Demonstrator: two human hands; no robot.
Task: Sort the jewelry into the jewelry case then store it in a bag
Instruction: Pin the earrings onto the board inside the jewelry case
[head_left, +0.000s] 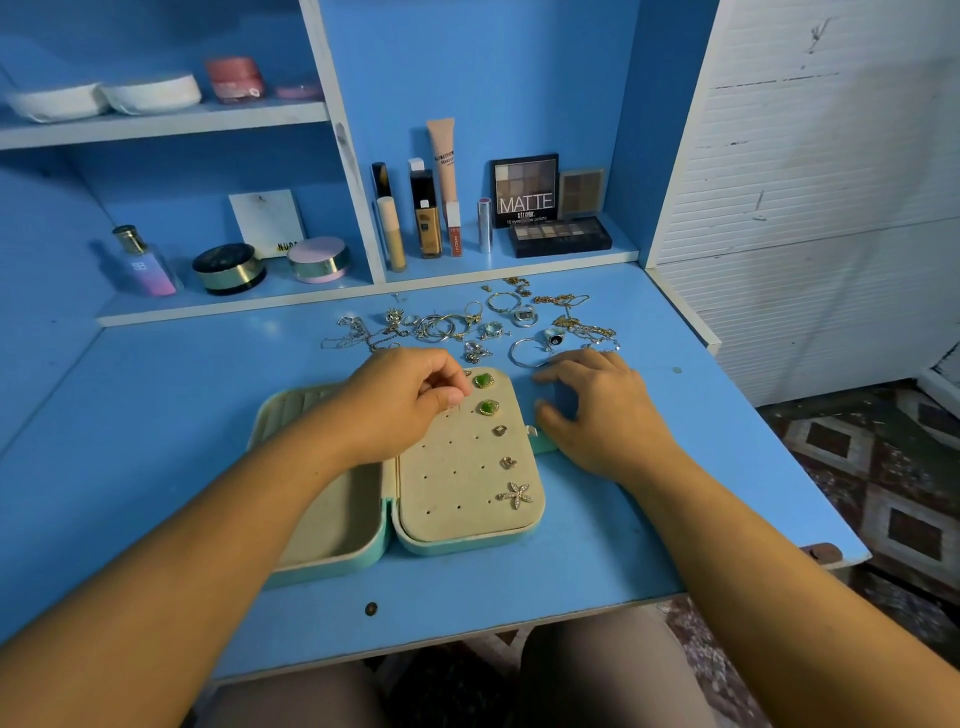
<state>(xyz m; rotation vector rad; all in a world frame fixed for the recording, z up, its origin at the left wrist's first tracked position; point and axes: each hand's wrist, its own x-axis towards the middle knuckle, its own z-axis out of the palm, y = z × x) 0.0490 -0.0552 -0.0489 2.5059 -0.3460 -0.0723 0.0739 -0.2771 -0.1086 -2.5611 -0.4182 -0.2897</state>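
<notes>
Only the head view here, so here goes. The jewelry case (337, 525) is lying wide open on the blue desk (156, 415), mint green outside and beige inside. Its right half is a flat earring panel (457, 483) dotted with little holes. Down the panel's right side there are two green earrings (483, 381), a couple of tiny gold studs (500, 430) and a starfish earring (515, 494) near the bottom corner.

The left hand (400, 405) sits over the top left of that panel, just beside the green earrings. Its thumb and forefinger are pinched together right down at the holes. Honestly can't tell whether there's a stud between them, as the fingers hide it.

The right hand (597, 410) is resting on the desk just right of the case. Its fingers are spread and loosely bent with nothing in them, and the fingertips are close to the case's right edge.

The loose jewelry pile (467, 327) is on the desk right behind both hands: hoops, rings and tangled chains. A big silver hoop (527, 353) lies nearly at the right hand's fingertips.

Further back, the shelf holds makeup, including a MATTE palette (524, 189) and a perfume bottle (145, 262).
</notes>
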